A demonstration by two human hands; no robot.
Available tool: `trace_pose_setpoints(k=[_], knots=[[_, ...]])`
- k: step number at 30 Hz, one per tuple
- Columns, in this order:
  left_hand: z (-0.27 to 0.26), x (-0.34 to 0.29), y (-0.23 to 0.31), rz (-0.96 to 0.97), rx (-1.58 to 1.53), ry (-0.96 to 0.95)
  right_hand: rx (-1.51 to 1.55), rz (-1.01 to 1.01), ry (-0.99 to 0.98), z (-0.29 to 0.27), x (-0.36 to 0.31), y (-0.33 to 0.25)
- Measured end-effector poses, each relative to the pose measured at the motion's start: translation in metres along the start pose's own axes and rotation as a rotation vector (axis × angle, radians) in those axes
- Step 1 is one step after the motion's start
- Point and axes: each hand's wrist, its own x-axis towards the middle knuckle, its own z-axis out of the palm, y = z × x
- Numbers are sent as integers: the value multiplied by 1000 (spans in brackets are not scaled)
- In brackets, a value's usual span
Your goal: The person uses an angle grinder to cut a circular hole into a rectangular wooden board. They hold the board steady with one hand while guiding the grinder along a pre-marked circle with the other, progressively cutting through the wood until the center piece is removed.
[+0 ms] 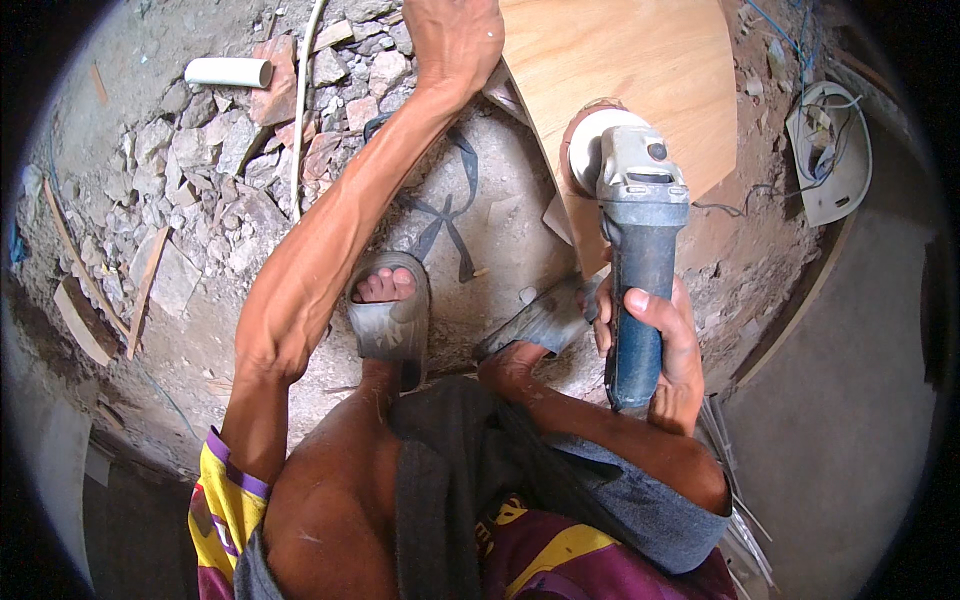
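Observation:
My right hand (677, 350) is wrapped around the blue body of an angle grinder (643, 265), thumb along its side. The grinder's grey head points away from me, and its pale round disc (588, 150) lies over a light plywood sheet (640, 60). Whether the disc touches the wood or is spinning, I cannot tell. My left arm stretches forward, and my left hand (457, 42) is beside the sheet's left edge. The fingers of that hand are cut off by the top of the picture, so their grip is hidden.
Broken stone rubble (225, 150) covers the ground at left, with a short white pipe (228, 72) and wood strips (148, 290). A dark strap (440, 215) lies near my sandalled feet. At right are a white plastic piece (850, 195) and a thin dark cord (735, 209).

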Motion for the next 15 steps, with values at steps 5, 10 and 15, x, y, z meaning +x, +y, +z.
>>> trace_pose_setpoints(k=[5,10,15], knots=[[-1,-1,0,-24,24,-7,-7,14,24,3,0,-2],[-2,0,-1,-21,4,-31,-17,15,0,2,2,-3],[0,-1,0,-8,1,3,8,18,2,3,1,-2]])
